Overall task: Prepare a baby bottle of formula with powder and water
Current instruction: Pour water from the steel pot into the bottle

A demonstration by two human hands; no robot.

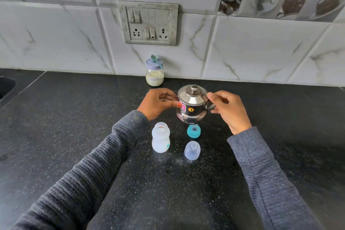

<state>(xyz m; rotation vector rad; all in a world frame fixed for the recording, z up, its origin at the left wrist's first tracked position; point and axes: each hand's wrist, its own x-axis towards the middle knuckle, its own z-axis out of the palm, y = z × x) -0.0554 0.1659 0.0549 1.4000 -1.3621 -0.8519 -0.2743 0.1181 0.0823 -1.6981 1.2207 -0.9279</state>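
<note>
A small lidded steel pot point(192, 105) is held above the black counter point(74, 136). My left hand point(158, 103) pinches its left side near the spout. On the other side my right hand point(229, 108) grips the handle. An open translucent baby bottle point(160, 137) stands upright just below my left hand. The teal nipple ring point(193, 132) sits under the pot, partly hidden by it. A clear bottle cap point(192, 150) lies in front of the ring. A formula jar point(154, 73) with a blue lid and a teal scoop on top stands at the wall.
A switch and socket panel point(149, 23) is set in the tiled wall behind the jar. A sink's edge point(5, 88) shows at the far left of the counter.
</note>
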